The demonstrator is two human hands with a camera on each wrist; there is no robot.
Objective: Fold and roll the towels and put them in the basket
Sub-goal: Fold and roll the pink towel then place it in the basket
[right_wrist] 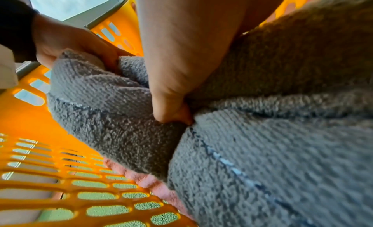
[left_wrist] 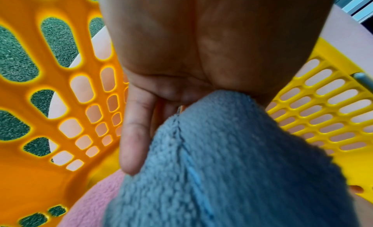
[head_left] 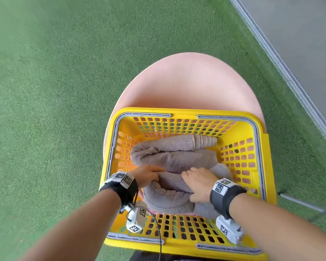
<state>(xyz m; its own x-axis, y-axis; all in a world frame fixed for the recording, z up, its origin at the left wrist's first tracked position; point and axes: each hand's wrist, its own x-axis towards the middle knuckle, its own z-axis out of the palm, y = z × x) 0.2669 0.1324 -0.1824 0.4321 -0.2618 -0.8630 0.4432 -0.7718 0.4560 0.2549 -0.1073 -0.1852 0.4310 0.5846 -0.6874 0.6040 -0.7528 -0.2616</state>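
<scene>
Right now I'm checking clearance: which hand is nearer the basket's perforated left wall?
Left. The left hand grips the grey towel roll's end close beside the left wall; the right hand holds the roll's other end, farther toward the right side.

Your basket (head_left: 184, 114) sits on the near edge of the round seat (head_left: 192, 81). Inside: one rolled towel (head_left: 169, 147) along the far wall, the second roll (head_left: 167, 193) at the near wall, atop a flat towel (right_wrist: 149, 181).
</scene>
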